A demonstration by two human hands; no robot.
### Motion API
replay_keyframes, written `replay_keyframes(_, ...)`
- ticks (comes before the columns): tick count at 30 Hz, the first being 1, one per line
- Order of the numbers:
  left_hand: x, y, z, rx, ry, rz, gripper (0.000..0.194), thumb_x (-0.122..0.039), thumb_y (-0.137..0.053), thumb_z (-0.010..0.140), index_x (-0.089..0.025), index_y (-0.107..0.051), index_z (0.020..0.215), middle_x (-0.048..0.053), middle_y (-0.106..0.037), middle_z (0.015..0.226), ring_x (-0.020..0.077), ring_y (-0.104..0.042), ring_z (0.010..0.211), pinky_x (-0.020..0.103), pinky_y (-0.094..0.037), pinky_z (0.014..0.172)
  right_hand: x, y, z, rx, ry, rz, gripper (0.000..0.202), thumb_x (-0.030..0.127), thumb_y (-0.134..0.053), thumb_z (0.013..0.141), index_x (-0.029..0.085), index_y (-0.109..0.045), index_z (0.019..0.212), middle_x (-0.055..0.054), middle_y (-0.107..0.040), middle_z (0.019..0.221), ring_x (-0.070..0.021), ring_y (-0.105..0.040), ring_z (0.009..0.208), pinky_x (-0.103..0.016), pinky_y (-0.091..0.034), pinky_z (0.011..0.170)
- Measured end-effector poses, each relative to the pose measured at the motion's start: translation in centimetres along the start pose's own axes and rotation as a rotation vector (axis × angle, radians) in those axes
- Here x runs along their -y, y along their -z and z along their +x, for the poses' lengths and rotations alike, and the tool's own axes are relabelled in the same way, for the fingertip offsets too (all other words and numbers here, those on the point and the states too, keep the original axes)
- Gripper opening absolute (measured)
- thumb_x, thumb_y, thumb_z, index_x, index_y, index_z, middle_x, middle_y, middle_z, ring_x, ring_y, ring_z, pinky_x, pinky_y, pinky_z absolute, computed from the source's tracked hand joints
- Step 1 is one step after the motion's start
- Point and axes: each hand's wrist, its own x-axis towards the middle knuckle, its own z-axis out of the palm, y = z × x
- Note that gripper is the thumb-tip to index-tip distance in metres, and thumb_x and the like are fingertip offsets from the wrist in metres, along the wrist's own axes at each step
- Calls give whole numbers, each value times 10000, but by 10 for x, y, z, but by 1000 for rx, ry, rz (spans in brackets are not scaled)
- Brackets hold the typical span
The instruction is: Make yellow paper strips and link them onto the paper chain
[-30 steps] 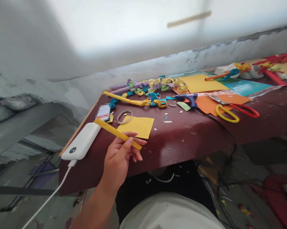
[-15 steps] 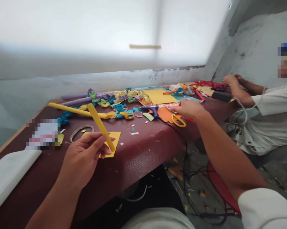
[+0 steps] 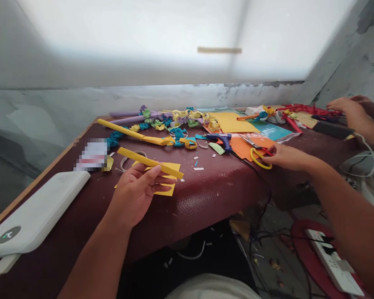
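Thumb and fingers pinched on it, the left hand holds a flat, narrow yellow strip aslant above a smooth yellow sheet, while the right hand has its fingertips at the red handle of the scissors; whether they grip it I cannot tell. The scissors' 2 rounded handles lie beside orange sheets, near a blue glue gun, with crinkled paper pieces beyond on the glossy, pebbled maroon tabletop

Power bank left; scissors right
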Motion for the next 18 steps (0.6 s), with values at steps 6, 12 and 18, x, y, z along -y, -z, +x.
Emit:
replay_keyframes(6,4,1,-1,4,-21,-1,294,-303,-921,748,-140,-770,940,72,-818,843,209,-801,726,231,-655,633,14,9,-18,-120,-147,63,455,545,-669,840,173,-595,1092,-208,-725,1009,-317,-669,815,-426,-480,711)
replay_keyframes(12,5,1,-2,1,-19,-37,279,-304,-908,764,-135,-765,933,93,-825,873,242,-815,803,303,-681,758,107,29,-99,-3,337,352,384,570,-675,891,264,-603,1111,-42,-669,851,-216,-590,706,-335,-468,636)
replay_keyframes(18,5,1,-5,26,-26,-76,203,-305,-863,807,-159,-782,924,93,-836,948,259,-817,896,368,-678,860,201,0,-133,80,477,196,426,610,-771,816,244,-622,973,1,-697,846,-182,-592,690,-303,-410,627)
